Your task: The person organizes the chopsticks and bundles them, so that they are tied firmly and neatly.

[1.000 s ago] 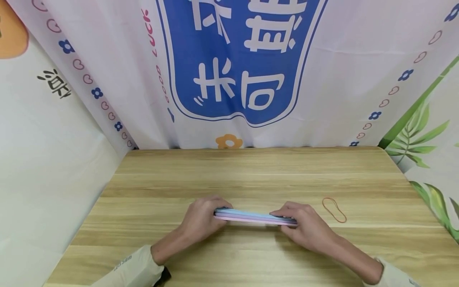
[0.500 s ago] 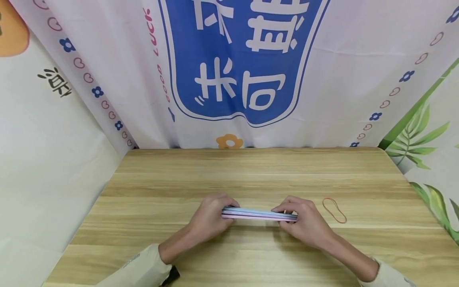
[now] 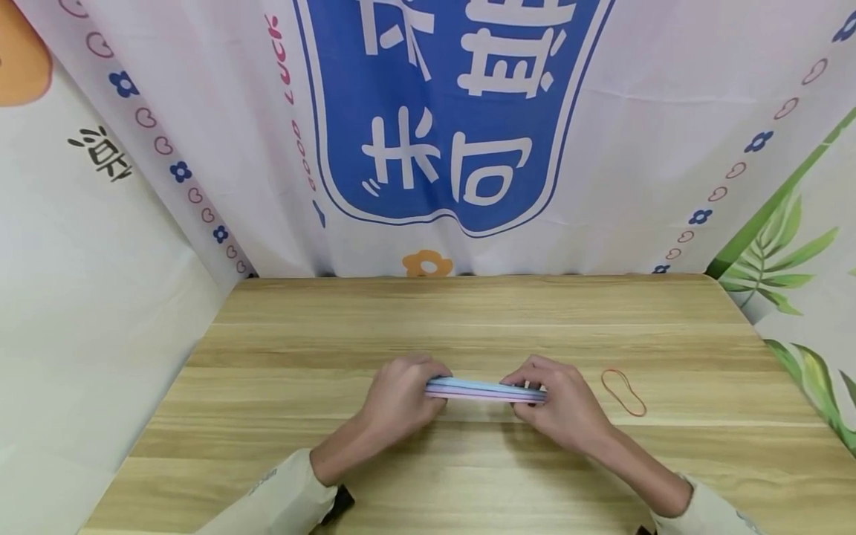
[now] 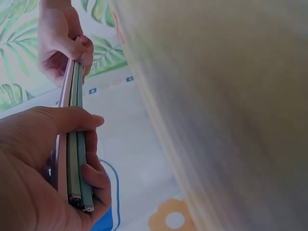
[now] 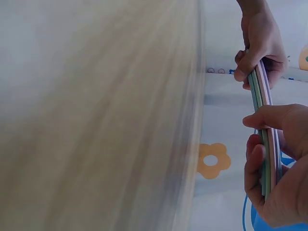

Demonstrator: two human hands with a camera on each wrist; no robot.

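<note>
Between both hands is a level bundle of slim, straight pastel sticks, resembling chopsticks, in blue, lilac, pink and green. My left hand grips its left end. In the left wrist view, that hand's thumb lies across the sticks, and squared, silvery ends show by the palm. My right hand holds the other end, with its thumb over the bundle in the right wrist view. The sticks are off the tabletop; their right tips are hidden by the hand.
A red rubber band lies on the wooden table, right of my right hand. Printed curtains hang behind the table's far edge, with more cloth along both sides.
My left hand has moved right and slightly away from me, bringing the hands closer together. The right hand has shifted slightly left and away from me. Both keep hold of the sticks.
</note>
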